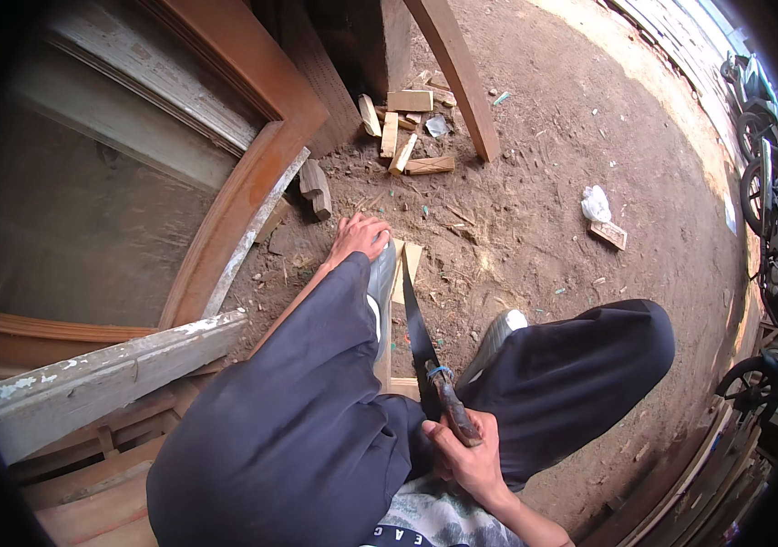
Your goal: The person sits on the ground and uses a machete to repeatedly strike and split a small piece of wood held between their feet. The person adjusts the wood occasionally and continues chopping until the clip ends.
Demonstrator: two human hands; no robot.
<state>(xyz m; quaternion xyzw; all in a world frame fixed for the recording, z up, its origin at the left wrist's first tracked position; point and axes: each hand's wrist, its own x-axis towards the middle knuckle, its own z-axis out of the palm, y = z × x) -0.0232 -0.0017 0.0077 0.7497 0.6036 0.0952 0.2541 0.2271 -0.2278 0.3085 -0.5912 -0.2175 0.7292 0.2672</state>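
Observation:
A handsaw (420, 335) is in my right hand (473, 456), which is closed round its worn brown handle, with blue tying where the blade begins. The dark blade points away from me and meets the right side of a pale piece of wood (409, 266) on the ground. My left shoe (383, 283) stands over the wood and covers part of it. At the shoe's toe, my left hand (359, 237) has its fingers bent and closed; whatever they grip is hidden. My right shoe (500, 339) is to the right of the blade.
Wooden offcuts (407, 128) lie ahead on the dirt, beside a leaning brown board (462, 82). A framed glass panel (106, 210) and a paint-flecked beam (115, 378) are at left. Right are a white plastic bag (596, 204), a small block (609, 235) and motorcycles (767, 182).

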